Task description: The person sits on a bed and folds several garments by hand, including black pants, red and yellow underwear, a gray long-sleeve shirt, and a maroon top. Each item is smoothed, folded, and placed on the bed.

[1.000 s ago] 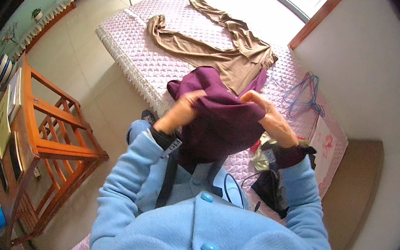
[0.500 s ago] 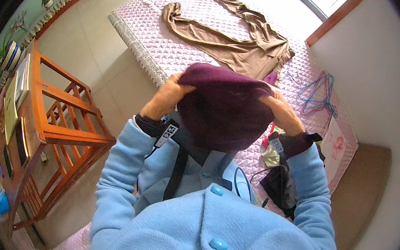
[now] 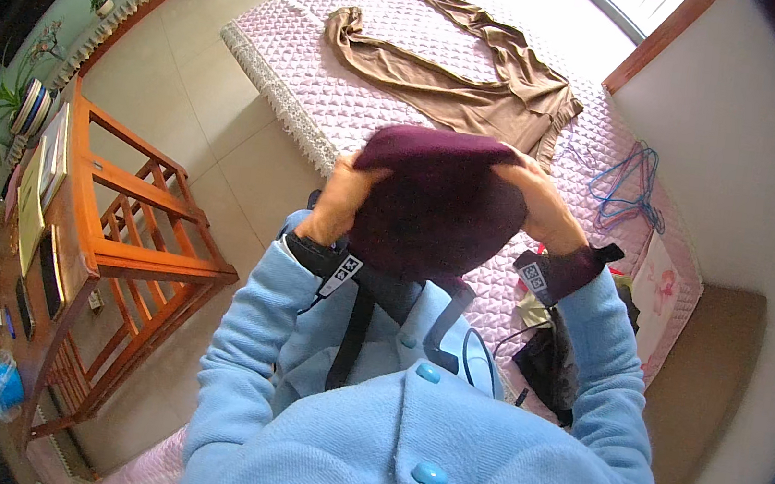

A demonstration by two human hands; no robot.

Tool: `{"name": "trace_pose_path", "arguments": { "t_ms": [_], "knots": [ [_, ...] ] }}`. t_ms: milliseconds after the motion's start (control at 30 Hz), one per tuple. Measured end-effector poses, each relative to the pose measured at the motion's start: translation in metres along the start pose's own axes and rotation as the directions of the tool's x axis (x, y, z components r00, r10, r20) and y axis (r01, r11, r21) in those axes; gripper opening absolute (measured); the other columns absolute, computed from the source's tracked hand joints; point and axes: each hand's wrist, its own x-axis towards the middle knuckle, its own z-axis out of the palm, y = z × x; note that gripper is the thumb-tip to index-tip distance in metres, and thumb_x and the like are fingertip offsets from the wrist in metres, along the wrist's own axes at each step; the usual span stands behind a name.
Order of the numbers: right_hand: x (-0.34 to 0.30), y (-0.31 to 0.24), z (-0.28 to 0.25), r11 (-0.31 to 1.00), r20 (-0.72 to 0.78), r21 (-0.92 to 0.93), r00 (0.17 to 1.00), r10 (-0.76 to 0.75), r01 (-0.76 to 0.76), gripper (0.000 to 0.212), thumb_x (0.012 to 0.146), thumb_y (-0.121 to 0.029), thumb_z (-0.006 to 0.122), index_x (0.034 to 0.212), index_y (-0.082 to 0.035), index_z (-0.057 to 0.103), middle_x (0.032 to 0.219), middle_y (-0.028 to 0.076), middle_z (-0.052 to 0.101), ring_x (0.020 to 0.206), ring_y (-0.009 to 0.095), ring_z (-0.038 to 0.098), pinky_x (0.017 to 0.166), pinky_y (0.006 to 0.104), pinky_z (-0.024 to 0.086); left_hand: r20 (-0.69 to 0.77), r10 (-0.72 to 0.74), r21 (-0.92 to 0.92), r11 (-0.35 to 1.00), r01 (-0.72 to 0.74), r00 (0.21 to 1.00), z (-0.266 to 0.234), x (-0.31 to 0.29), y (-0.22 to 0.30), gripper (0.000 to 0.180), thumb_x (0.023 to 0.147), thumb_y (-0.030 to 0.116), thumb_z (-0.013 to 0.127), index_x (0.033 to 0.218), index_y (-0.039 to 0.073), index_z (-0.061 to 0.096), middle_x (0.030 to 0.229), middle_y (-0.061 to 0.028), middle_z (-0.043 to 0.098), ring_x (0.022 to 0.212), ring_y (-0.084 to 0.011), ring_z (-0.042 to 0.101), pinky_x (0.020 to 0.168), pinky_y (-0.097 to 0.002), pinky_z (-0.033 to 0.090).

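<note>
Both hands hold a dark maroon cloth item point(image 3: 440, 208) in front of my chest. It is bunched into a rounded shape, and I cannot tell whether it is a hat or a folded garment. My left hand point(image 3: 343, 196) is closed on its left edge, the fingers partly hidden behind it. At the upper right edge my right hand point(image 3: 547, 205) grips it in the same way. Beyond it, brown trousers point(image 3: 493, 91) lie spread out on the bed point(image 3: 291, 85), which has a pink quilted cover. The cloth and the trousers are apart.
Blue hangers point(image 3: 631, 190) lie on the bed's right side. Dark items point(image 3: 547, 363) and a cable are near my right forearm. On the left stand a wooden chair point(image 3: 153, 218) and a desk point(image 3: 61, 299) with folders and a blue bag point(image 3: 2, 383). A white wall rises on the right.
My hands have come closer together, and the maroon cloth between them looks narrower and rounder. The left hand has moved slightly right and lower. The trousers have stayed in place on the bed.
</note>
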Motion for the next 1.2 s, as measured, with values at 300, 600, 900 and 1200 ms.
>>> {"name": "trace_pose_path", "arguments": {
  "t_ms": [300,600,900,1200],
  "knots": [
    [0.026,0.012,-0.009,0.901,-0.121,-0.388,0.959,-0.257,0.193,0.027,0.079,-0.001,0.055,0.105,-0.002,0.064,0.093,0.001,0.067,0.081,0.009,0.059,0.073,0.0263,0.05,0.188,0.034,0.124,0.991,-0.058,0.982,0.022,-0.013,0.0,0.042,0.081,0.012,0.066,0.12,0.001,0.054,0.113,-0.0083,0.063,0.101,-0.0212,0.061,0.089,-0.0324,0.047],
    [0.011,0.033,0.005,0.972,0.008,-0.21,0.994,-0.112,0.111,0.045,0.079,-0.011,0.06,0.121,-0.001,0.052,0.109,0.007,0.063,0.098,0.017,0.057,0.088,0.031,0.046,-0.087,-0.002,-0.125,0.992,-0.009,0.996,0.004,-0.009,-0.022,0.026,0.076,-0.001,0.063,0.102,0.0,0.065,0.092,-0.0071,0.069,0.082,-0.0208,0.065,0.079,-0.0303,0.05],
    [0.036,0.039,-0.02,0.789,-0.1,-0.588,0.952,-0.289,0.177,0.03,0.073,-0.002,0.06,0.103,0.0,0.063,0.086,0.009,0.069,0.076,0.022,0.065,0.073,0.0313,0.052,-0.064,0.08,0.28,0.958,-0.059,0.995,0.026,-0.019,-0.033,0.033,0.075,0.01,0.073,0.106,-0.001,0.065,0.096,-0.0094,0.069,0.088,-0.0152,0.063,0.079,-0.0306,0.05],
    [0.011,0.051,0.005,0.617,0.23,-0.746,0.966,-0.116,0.251,0.049,0.08,-0.025,0.068,0.122,-0.004,0.055,0.098,0.014,0.067,0.09,0.023,0.065,0.083,0.0333,0.05,0.002,-0.172,-0.372,0.914,0.161,0.985,0.013,-0.01,-0.023,0.027,0.085,0.005,0.052,0.11,0.002,0.063,0.104,-0.0072,0.066,0.092,-0.0196,0.063,0.084,-0.0326,0.05]
  ]
}}
